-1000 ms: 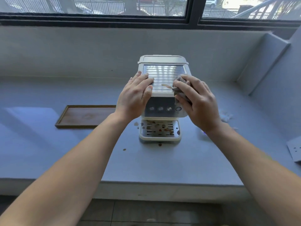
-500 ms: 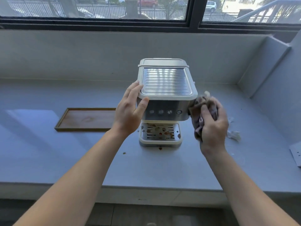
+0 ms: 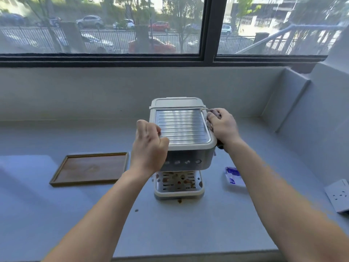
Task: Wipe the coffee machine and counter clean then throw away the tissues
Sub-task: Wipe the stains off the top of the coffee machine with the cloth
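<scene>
Right hand (image 3: 223,127): fingers curled closed around a dark, crumpled tissue (image 3: 215,113), pressing it against the upper right side of the coffee machine (image 3: 182,133), near the back corner of its top. Only small parts of the tissue show between the fingers and below the wrist.

Left hand (image 3: 149,146): fingers bent and drawn together, gripping the left front corner of the machine's top; the fingertips rest on the edge of the ribbed metal plate (image 3: 181,127), the thumb lies against the left side of the housing. It holds nothing else.

Coffee machine: upright on the grey counter (image 3: 188,229), roughly central, below the window (image 3: 105,27). Cream lid at the rear, ribbed plate on top, a row of round buttons on the silver front panel.

Drip tray (image 3: 178,184): at the machine's base, slotted white grid within a cream rim. Brown coffee residue lies scattered over the grid. One brown spot lies on the counter just in front of the tray, another smaller one further left.

Wooden tray (image 3: 90,169): flat on the counter, left of the machine and apart from it; nothing in it.

Blue-and-white packet (image 3: 234,176): flat on the counter to the right of the machine, partly hidden by the right forearm.

Wall socket (image 3: 338,195): at the far right edge.
</scene>
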